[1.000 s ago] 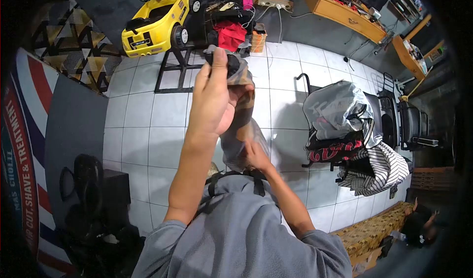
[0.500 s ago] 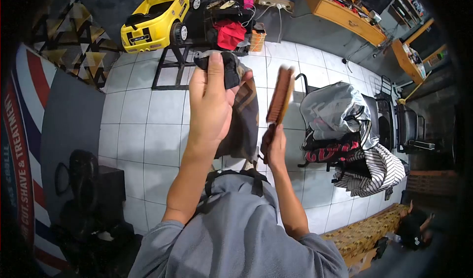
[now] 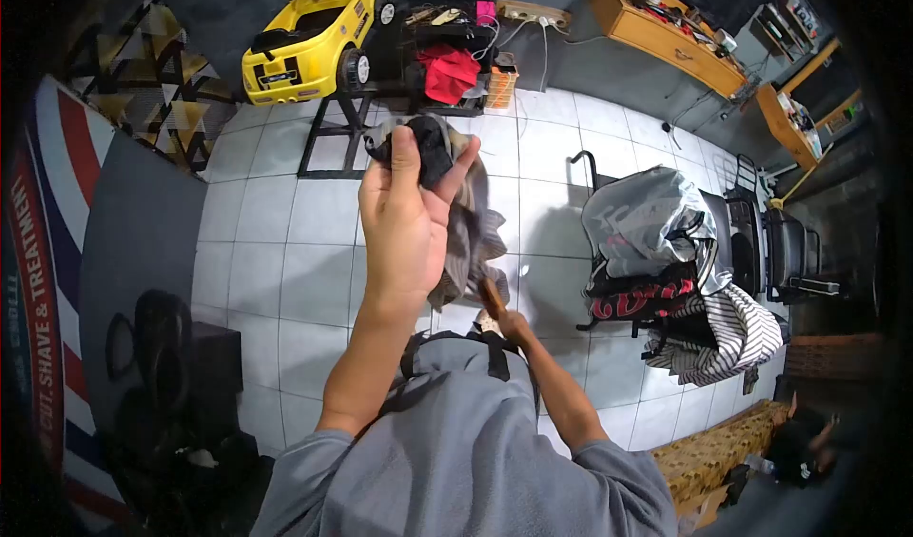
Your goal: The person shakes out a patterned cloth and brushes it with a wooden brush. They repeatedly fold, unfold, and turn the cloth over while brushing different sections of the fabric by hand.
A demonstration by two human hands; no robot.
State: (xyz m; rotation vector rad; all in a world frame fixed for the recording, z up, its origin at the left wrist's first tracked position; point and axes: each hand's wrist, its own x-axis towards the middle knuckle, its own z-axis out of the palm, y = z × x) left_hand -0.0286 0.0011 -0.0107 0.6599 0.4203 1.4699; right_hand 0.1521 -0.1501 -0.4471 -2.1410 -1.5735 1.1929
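Raised in front of me, my left hand pinches the bunched top of a dark and brown patterned cloth, which hangs down toward the floor. Lower and to the right, my right hand is closed round the handle of a wooden brush. The brush lies against the lower right part of the cloth, and its bristles are hidden. Folds stand out along the right edge of the cloth.
A yellow toy car rests on a black frame at the back left. On the right are a chair with a clear plastic cover and striped cloth, a wooden drawer table, and a person at the lower right.
My right hand has brought the brush down and left, from upright beside the cloth to against its lower part. The cloth has folded and shifted. My left hand is slightly lower.
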